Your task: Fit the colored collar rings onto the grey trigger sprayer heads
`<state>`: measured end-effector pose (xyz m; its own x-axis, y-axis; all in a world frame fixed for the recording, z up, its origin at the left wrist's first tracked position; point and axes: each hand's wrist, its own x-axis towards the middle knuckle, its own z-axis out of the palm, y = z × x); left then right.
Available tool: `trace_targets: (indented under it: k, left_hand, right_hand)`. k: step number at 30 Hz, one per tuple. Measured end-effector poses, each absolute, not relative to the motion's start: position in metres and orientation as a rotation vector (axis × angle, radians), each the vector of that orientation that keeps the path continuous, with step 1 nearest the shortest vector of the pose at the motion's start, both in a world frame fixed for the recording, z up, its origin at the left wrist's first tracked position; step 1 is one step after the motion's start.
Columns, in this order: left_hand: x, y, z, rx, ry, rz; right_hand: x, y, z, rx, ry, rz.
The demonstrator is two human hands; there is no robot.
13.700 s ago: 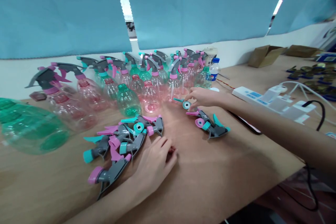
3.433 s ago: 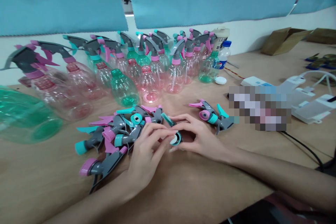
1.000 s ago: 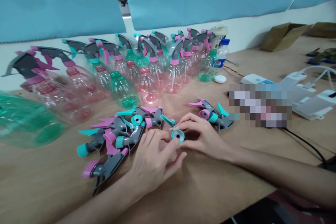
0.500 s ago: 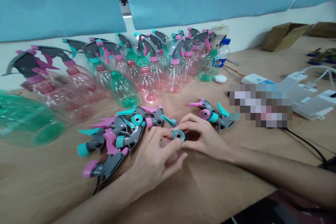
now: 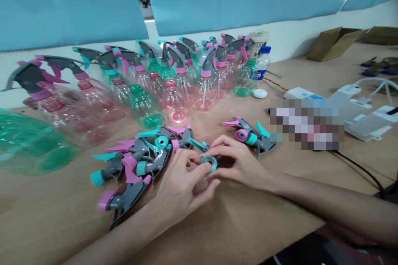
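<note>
Between my hands is a grey trigger sprayer head with a teal collar (image 5: pixel 212 160), its open underside turned toward me and its teal trigger pointing up and left. My right hand (image 5: pixel 241 163) is closed round the grey body from the right. From the left, the fingers of my left hand (image 5: pixel 178 186) pinch at the collar, a fingertip at its opening. Whether a small part sits at that fingertip is hidden. Close by my left hand lies a pile of sprayer heads (image 5: pixel 137 157) with pink and teal parts. Past my right hand lie a few more sprayer heads (image 5: pixel 250 134).
Several clear pink and green bottles (image 5: pixel 174 103) stand along the back, many with sprayer heads on top. A big green bottle (image 5: pixel 31 145) is at the left. On the right are a blue-capped drink bottle (image 5: pixel 263 64), white power adapters (image 5: pixel 368 116) and a cardboard box (image 5: pixel 331 43).
My left fingers have shifted slightly at the collar, and the held sprayer head has turned and moved a little left. The view has also shifted slightly.
</note>
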<state>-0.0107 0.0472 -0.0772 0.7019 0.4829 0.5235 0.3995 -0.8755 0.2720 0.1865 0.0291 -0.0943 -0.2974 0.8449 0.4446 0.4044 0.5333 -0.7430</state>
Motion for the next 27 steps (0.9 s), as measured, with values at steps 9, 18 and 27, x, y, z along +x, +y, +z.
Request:
trace_targets:
  k: [9,18,27]
  left_hand:
    - [-0.011,0.049,-0.082,2.726,0.769,0.899]
    - [-0.011,0.046,-0.082,2.671,0.913,0.985]
    - [-0.008,0.039,-0.087,2.878,0.501,0.726]
  right_hand:
    - [0.189,0.032,-0.095,-1.082,-1.830,0.715]
    - [0.185,0.033,-0.090,-1.102,-1.770,0.703]
    - [0.187,0.055,-0.087,-1.215,-1.532,0.739]
